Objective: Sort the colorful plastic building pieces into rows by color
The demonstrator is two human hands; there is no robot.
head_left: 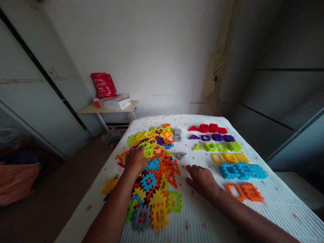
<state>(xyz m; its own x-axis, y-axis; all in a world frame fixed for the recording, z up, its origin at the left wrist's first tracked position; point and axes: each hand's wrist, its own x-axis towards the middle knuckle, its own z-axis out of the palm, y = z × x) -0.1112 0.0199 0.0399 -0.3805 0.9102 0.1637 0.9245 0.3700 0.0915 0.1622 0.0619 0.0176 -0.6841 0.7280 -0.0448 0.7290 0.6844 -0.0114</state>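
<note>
My left hand [136, 159] is over a mixed pile of plastic interlocking building tiles, its fingers and thumb closed at the edge of a lime green window tile [149, 150]. Part of the grip is hidden behind the hand. My right hand [201, 179] hovers over the white bedding, thumb and fingers apart, with nothing in it. Close to the left forearm lie a blue window tile [148, 181], a yellow tile [160, 215] and a grey window tile [141, 217]. Between the hands are orange triangles [172, 177] and a grey triangle [180, 155].
Sorted rows lie on the right: red [213, 128], purple [217, 137], lime [235, 146], yellow [230, 157], blue [243, 171] and orange tiles [252, 192]. Grey tiles [178, 134] lie at the back. A small table [131, 106] bears a white box [117, 104] and red bag [103, 85].
</note>
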